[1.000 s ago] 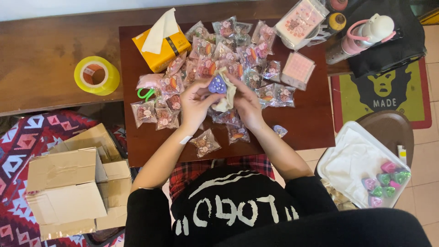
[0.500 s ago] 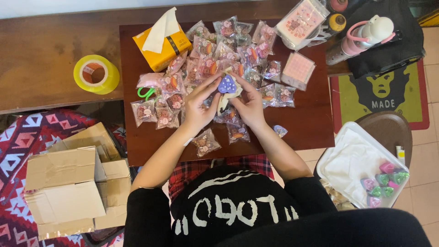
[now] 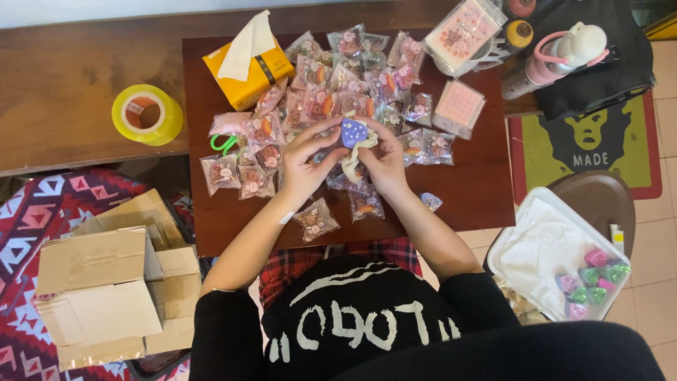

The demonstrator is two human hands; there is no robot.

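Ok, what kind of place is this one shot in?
Probably a home packing corner: a low wooden table covered in small sealed treat bags, a yellow tape roll beside it, and open cardboard boxes on the floor.

A home used for small-scale packing is shown. A low brown table (image 3: pixel 486 190) is set on a tiled floor (image 3: pixel 652 226) beside a patterned rug (image 3: pixel 42 212) and a doormat (image 3: pixel 592 152). Household things are seen on it: a tissue box (image 3: pixel 248 65), a roll of tape (image 3: pixel 147 114) and many small clear packets (image 3: pixel 331 77). Cardboard boxes (image 3: pixel 99 296) are stacked nearby.
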